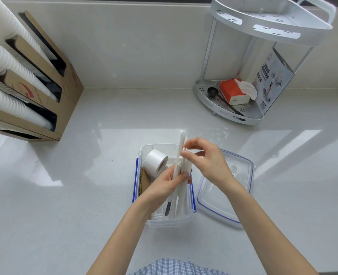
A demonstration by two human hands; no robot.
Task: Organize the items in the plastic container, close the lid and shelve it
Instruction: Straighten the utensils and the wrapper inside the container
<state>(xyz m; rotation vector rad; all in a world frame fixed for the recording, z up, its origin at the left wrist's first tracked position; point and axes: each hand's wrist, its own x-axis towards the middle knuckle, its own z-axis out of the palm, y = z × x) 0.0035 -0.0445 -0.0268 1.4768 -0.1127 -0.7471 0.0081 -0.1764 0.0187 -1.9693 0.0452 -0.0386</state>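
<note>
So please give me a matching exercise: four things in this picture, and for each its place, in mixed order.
Things:
1. white tape roll
2. clear lid
3. red tissue pack
4. paper-wrapped sticks

Places:
A. on the lower tier of the corner rack
B. held in the left hand
C. inside the plastic container
D. flat on the counter, right of the container

Pairs: 1-C, 2-D, 3-A, 4-B
</note>
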